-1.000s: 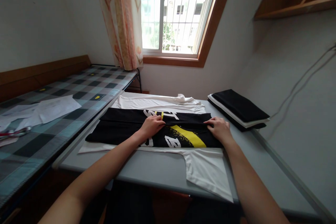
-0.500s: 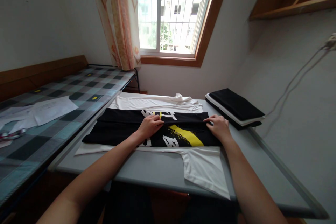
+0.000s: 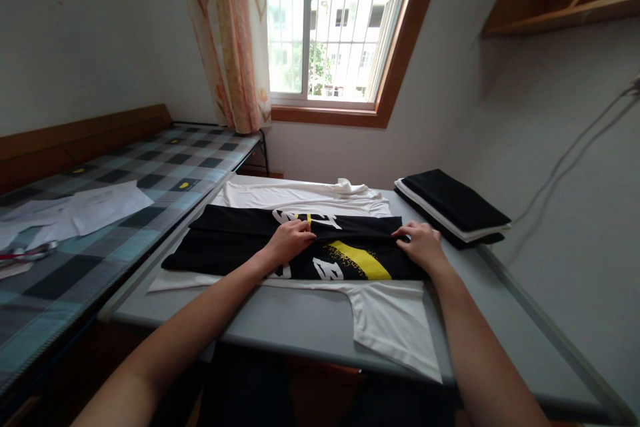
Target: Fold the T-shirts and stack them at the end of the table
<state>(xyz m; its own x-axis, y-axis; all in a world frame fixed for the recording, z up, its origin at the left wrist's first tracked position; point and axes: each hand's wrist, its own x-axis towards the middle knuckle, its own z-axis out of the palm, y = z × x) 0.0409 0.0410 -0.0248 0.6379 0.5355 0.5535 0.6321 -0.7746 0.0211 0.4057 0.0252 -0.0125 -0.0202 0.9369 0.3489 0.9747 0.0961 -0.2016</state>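
Observation:
A black T-shirt [image 3: 213,252] with white lettering and a yellow stripe lies folded lengthwise across the table, on top of a spread white T-shirt [image 3: 390,317]. One white sleeve hangs out toward me, and more white cloth shows behind the black one. At the middle of the fold, my left hand [image 3: 290,242] is closed with its fingertips pinching the black cloth. My right hand [image 3: 423,245] pinches the same fold at the right end, thumb and forefinger together.
A stack of folded black and white clothes [image 3: 453,203] sits on the grey table [image 3: 295,317] at the back right. To the left is a bed with a checked sheet [image 3: 150,160], holding papers [image 3: 107,207]. A wooden shelf [image 3: 560,23] juts from the right wall.
The view has turned slightly left, so everything appears shifted a little to the right. Both hands stay at the same places on the black T-shirt's fold.

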